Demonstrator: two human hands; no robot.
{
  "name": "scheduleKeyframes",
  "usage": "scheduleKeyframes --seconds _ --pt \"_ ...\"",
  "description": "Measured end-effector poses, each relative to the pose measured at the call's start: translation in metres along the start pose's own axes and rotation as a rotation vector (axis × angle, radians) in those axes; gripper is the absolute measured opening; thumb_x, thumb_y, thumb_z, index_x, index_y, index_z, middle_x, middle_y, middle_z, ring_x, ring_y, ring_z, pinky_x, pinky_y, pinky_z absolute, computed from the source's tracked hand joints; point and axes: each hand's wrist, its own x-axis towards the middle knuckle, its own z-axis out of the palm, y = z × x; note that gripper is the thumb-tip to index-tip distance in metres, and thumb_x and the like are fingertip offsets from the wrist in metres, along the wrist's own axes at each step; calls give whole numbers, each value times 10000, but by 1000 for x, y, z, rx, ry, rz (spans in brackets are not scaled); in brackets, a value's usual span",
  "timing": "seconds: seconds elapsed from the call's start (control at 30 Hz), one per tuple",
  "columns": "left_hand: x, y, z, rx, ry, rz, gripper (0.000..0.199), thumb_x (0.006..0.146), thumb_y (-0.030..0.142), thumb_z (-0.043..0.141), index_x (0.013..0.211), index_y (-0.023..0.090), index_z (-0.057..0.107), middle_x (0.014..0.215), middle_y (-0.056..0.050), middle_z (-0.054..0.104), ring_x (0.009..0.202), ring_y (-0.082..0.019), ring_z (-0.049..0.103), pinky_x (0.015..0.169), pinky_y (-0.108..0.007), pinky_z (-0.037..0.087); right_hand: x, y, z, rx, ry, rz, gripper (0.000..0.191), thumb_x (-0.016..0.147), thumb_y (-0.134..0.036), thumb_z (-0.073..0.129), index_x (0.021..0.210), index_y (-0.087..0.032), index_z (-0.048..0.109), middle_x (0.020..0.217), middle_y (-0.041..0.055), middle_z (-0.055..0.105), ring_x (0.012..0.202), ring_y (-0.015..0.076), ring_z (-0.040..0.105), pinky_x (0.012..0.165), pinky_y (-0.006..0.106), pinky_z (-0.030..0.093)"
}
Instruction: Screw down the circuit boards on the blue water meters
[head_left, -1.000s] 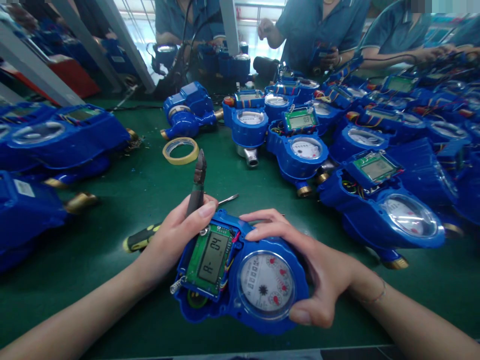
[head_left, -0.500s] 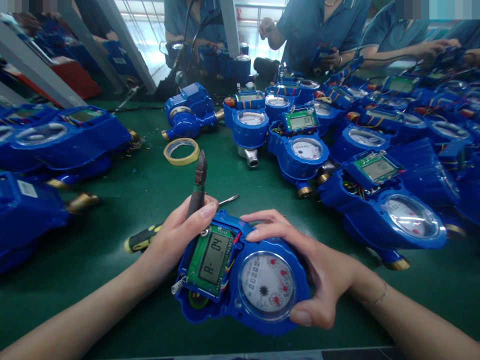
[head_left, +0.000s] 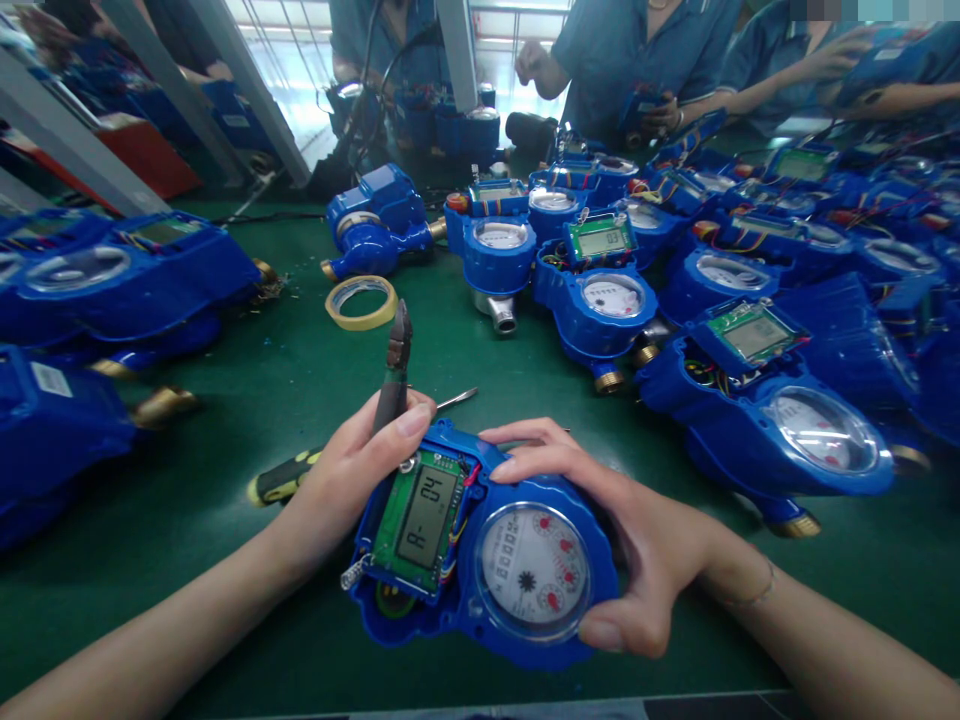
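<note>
We hold a blue water meter (head_left: 480, 560) on the green work mat (head_left: 225, 620), its circuit board (head_left: 416, 515) reading "A- 04" beside the glass-covered dial (head_left: 529, 572). Our right hand (head_left: 630, 540) wraps the meter's right side, its fingers together over the top edge and the thumb at the lower edge. Our left hand (head_left: 345, 485) touches the meter's upper left, its fingers clamped around diagonal cutters (head_left: 397, 365) that stand tips up. Just behind that hand, a screwdriver (head_left: 281, 487) with a yellow-and-black handle lies on the mat. Beyond the meter sits a roll of masking tape (head_left: 361, 302), more blue water meters (head_left: 765, 440) crowd both sides, and a co-worker's hand (head_left: 534, 62) is raised well beyond it.
</note>
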Motion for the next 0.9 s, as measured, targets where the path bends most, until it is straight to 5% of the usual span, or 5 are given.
scheduleKeyframes --seconds 0.9 --pt "3 1 2 -19 -7 -4 352 831 558 529 842 213 465 772 33 402 689 -109 383 596 -227 372 0 0 -5 0 -49 12 819 637 -399 779 1356 -222 429 1425 128 324 1335 341 287 1090 499 266"
